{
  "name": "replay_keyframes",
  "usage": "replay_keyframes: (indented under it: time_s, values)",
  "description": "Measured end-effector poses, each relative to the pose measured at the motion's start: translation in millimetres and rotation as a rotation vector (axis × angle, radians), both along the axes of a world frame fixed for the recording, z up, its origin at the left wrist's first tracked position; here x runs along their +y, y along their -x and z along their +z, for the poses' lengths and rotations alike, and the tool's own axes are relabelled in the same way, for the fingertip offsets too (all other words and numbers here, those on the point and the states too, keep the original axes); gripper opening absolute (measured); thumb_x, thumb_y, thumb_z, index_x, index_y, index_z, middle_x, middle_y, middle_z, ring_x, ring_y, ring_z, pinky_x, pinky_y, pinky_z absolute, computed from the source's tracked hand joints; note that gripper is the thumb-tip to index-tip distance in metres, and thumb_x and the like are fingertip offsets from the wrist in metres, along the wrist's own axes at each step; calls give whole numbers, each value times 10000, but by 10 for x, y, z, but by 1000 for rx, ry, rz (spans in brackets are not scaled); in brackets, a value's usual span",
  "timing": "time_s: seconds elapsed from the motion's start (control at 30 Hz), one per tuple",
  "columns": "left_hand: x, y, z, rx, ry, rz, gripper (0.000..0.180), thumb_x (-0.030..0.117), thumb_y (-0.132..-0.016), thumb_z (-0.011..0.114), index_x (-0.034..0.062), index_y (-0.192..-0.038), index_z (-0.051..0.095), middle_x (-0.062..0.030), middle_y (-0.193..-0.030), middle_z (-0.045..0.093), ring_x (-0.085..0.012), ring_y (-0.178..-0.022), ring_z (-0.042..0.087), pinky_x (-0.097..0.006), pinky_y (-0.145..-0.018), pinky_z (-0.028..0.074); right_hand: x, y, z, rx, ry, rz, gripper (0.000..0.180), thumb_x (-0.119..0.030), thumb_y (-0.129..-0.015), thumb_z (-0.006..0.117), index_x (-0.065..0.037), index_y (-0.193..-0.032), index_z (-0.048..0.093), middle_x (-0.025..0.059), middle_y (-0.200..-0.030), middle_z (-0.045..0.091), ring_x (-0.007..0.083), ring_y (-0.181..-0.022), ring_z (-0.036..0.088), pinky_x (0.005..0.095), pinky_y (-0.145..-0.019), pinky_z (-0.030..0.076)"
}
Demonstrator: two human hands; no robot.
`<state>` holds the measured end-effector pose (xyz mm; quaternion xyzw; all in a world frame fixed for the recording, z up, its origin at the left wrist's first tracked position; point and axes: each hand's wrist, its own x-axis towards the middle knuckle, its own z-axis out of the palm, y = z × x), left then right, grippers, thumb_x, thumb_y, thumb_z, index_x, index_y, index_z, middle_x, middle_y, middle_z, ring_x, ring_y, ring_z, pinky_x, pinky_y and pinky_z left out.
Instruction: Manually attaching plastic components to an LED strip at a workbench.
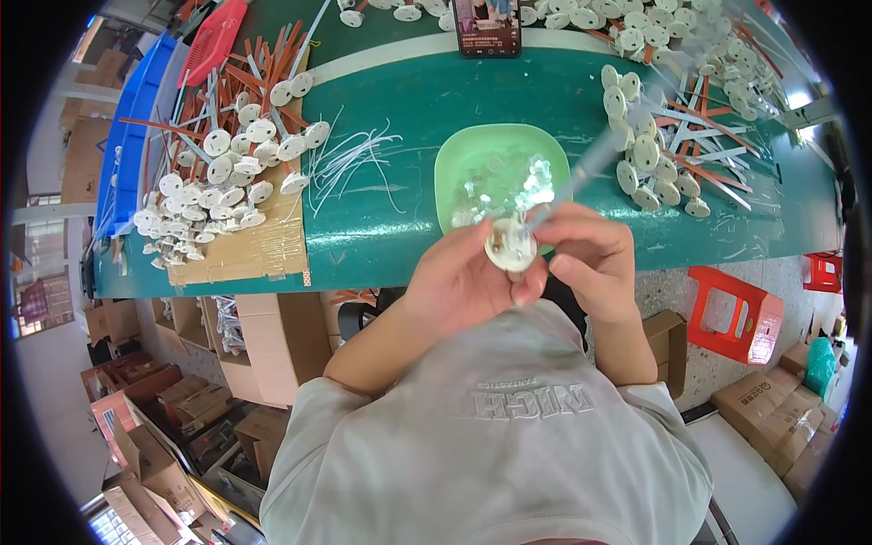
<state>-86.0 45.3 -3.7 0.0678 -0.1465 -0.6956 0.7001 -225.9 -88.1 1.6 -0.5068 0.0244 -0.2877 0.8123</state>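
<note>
A small round cream-white disc piece, with something shiny on its face, is held over the near edge of a light green bowl. My left hand is closed around its left side and underside. The bent fingers of my right hand touch its right edge, by the base of a blurred grey strip that reaches up to the right. Whether that strip is fixed to the disc, I cannot tell. Inside the bowl lie many small clear shiny discs.
On cardboard at left is a heap of white-disc pieces with orange and grey strips. Thin white wires lie beside it. More pieces are heaped at right. A phone stands at the far side, and a red stool is beyond the table edge.
</note>
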Motion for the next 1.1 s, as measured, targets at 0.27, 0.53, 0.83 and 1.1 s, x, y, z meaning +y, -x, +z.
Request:
replay_keyframes:
  time_s: [0.27,0.53,0.83,1.1]
  values:
    - [28,19,-16,139,8,7,504,394,-1095,231,70,-1372,502,-186,-1094,637,-231,-872,567,-357,-761,421,34,-89,91,23,94,-34,300,82,-810,716,48,-1108,707,195,-1214,658,236,-1103,642,348,-936,516]
    - [47,24,40,60,-98,42,522,391,-1092,235,26,-1325,527,-201,-1019,645,-247,-838,564,-377,-774,442,-76,-52,138,224,506,-172,187,65,-800,713,-2,-970,753,134,-1081,718,206,-945,686,309,-825,531]
    - [-33,33,92,-202,-205,59,473,315,-1091,314,-60,-1278,533,-209,-1031,643,-256,-859,605,-377,-793,487,-149,7,225,269,977,-314,248,59,-786,710,-17,-1022,704,134,-1071,705,294,-910,677,354,-796,538]
    - [-2,-59,48,-48,-140,130,400,257,-1060,465,-26,-1341,479,-245,-1117,644,-256,-969,632,-352,-889,512,-365,394,172,419,916,-335,125,53,-877,619,-20,-965,569,150,-1057,706,291,-949,671,349,-842,527]
